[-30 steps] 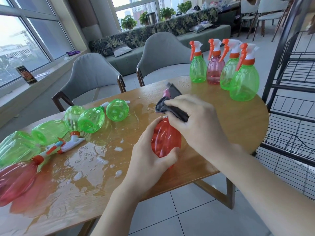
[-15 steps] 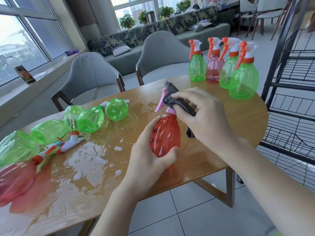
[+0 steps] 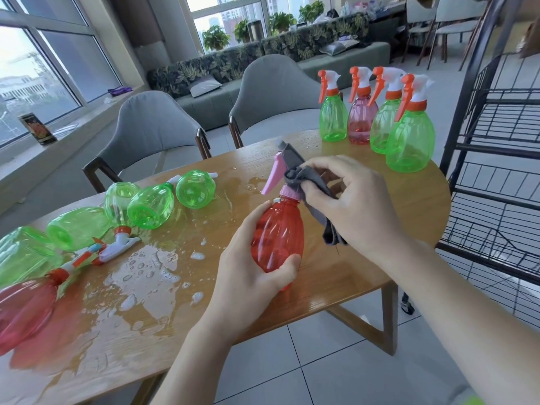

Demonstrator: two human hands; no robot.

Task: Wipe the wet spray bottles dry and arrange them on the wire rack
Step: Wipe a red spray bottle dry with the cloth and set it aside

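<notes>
So over at the far left end of the table (image 3: 365, 276) there's the wet pile: a pink-red bottle (image 3: 23, 314) lying on its side at the edge, then a bunch of green bottles (image 3: 117, 211) tipped over next to it, bottoms mostly facing me, a couple of white-and-orange trigger heads (image 3: 117, 244) poking out toward the puddle (image 3: 140, 276). The puddle spreads between that pile and the red bottle (image 3: 279, 232) I'm working on, with little foamy blobs in it.

My left hand (image 3: 251, 273) has a grip around the lower body of the red bottle, thumb across the front, fingers curled round the back, holding it just above the table near the front edge, tilted a bit away from me. Its pink trigger (image 3: 273, 176) points back-left toward the puddle.

Right of that, my right hand (image 3: 350, 203) pinches the grey cloth (image 3: 309, 182) up against the bottle's neck and spray head, fingers curled on it, and a tail of cloth hangs down beside the bottle's right side.

Further right and behind the red bottle, four bottles stand upright in a tight cluster on the far right end of the table: three green ones (image 3: 410, 144) and a pink one (image 3: 361, 121), all with orange triggers.

Right of the table is the black wire rack (image 3: 496, 176); the shelves I can see have no bottles on them.
</notes>
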